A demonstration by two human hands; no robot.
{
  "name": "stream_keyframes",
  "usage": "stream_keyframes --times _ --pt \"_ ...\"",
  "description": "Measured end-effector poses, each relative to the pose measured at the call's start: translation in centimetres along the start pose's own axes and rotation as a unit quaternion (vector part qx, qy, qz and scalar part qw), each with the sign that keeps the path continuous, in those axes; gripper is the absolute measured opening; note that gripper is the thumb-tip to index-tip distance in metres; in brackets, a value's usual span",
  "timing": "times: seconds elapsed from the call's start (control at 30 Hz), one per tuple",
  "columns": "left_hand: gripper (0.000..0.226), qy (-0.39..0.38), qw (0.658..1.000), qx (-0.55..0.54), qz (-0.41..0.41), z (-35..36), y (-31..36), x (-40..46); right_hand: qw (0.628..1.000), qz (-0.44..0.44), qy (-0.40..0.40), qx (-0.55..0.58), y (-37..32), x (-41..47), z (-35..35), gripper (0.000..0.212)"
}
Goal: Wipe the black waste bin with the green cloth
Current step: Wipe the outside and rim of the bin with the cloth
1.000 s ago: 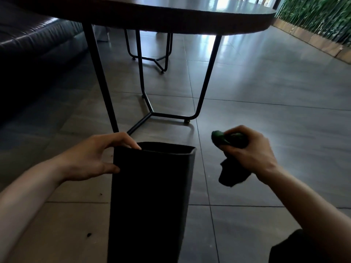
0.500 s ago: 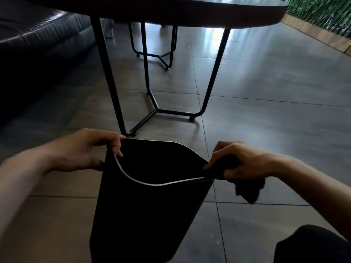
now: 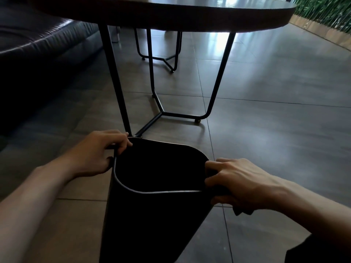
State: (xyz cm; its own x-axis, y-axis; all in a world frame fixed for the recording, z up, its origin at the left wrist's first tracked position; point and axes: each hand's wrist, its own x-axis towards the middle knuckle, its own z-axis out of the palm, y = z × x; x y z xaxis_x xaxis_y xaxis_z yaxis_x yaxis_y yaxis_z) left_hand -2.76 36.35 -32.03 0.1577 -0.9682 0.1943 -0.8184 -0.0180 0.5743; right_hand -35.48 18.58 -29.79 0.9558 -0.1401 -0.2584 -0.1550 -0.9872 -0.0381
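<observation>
- The black bin stands on the tiled floor at the near centre, tipped so its open mouth faces the camera.
- The left hand grips the bin's far-left rim, fingers curled over the edge and thumb on the outside wall.
- The right hand is closed over the right rim, fingers wrapped around the edge.
- A dark bit of cloth pokes out below the right hand, pressed against the bin's right side; its colour cannot be told in this light.
- Beyond the bin stands a table on thin black metal legs.
- A dark sofa lies at the far left.
</observation>
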Motion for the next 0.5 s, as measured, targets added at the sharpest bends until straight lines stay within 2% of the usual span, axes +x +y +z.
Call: stream_keyframes --times 0.13,0.33,0.5 --pt "0.042 0.059 0.998 0.013 0.007 1.4 -0.5 0.4 0.996 0.038 0.053 -0.057 0.9 -0.3 -0.3 0.028" --pt "0.038 0.085 0.996 0.019 0.015 4.0 -1.5 0.7 0.983 0.080 0.126 -0.103 0.2 -0.1 1.6 0.016" --pt "0.037 0.077 0.997 -0.006 0.005 4.8 -2.2 0.5 0.975 0.106 0.165 -0.105 -0.2 0.2 3.9 0.023"
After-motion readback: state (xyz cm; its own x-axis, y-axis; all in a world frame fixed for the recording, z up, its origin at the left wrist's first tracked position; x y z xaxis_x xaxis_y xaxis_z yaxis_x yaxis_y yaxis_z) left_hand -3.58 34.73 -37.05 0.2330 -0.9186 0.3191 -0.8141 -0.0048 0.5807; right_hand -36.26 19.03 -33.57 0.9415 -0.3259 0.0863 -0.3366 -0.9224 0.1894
